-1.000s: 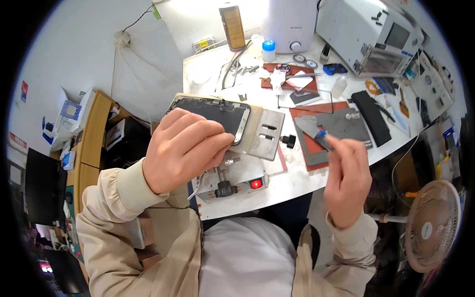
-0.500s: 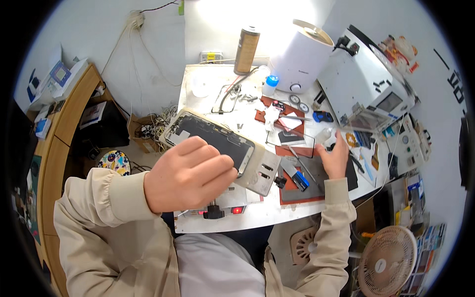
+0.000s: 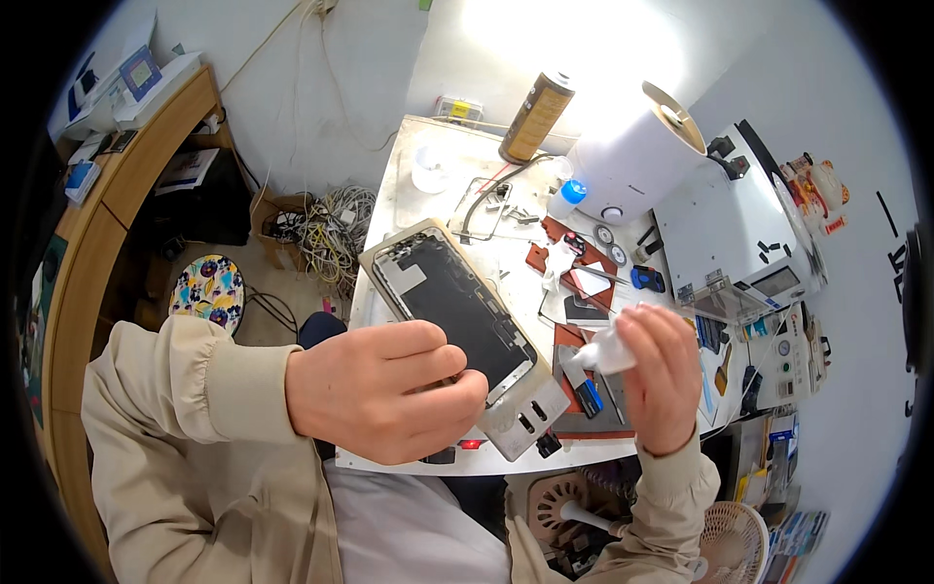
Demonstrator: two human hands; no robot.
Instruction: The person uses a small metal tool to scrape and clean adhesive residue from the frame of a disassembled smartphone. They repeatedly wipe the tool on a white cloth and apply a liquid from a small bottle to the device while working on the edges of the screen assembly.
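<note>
A phone screen assembly [image 3: 449, 302], dark with a pale metal frame, lies at a slant on a beige metal heating plate [image 3: 506, 428] with slots near its lower end. My left hand [image 3: 399, 389] is closed over the lower left edge of the screen; whatever its fingers hold is hidden. In my right hand [image 3: 664, 380] is a small white squeeze bottle [image 3: 610, 350] with a narrow nozzle, tilted towards the left. The bottle hangs in the air to the right of the screen, apart from it.
A tall spray can [image 3: 537, 119], a white humidifier [image 3: 632, 165] and a blue-capped bottle [image 3: 567, 198] stand at the back. A large white machine [image 3: 725, 219] is at the right. Brown mats [image 3: 589, 261], a blue tool [image 3: 647, 279] and small parts lie between.
My right hand has picked up the squeeze bottle and brought it left and nearer. The plate and screen appear more steeply slanted. My view has shifted; my left hand stays closed.
</note>
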